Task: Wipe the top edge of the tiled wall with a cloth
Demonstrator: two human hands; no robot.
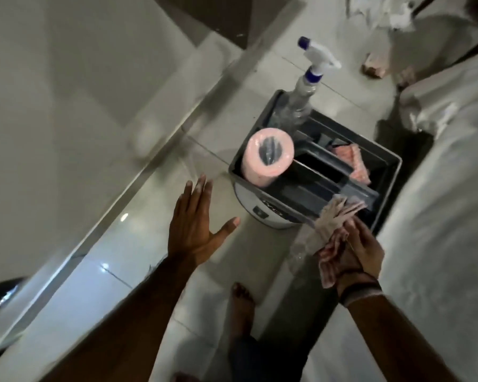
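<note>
Your right hand [362, 252] clutches the cloth [331, 230] at lower right, beside the caddy [381, 172]; left hand [196, 224] is spread, empty. Fetching looks done: next, carry it to the wall's top edge.

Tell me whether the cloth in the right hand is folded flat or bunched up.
Bunched up. The cloth is crumpled in the right hand, with loose ends sticking out toward the caddy.

Counted are two hands [195, 227] [363, 252], two cloths [333, 230] [352, 162], one spray bottle [308, 84], one paper roll [268, 157], one caddy [389, 172].
</note>
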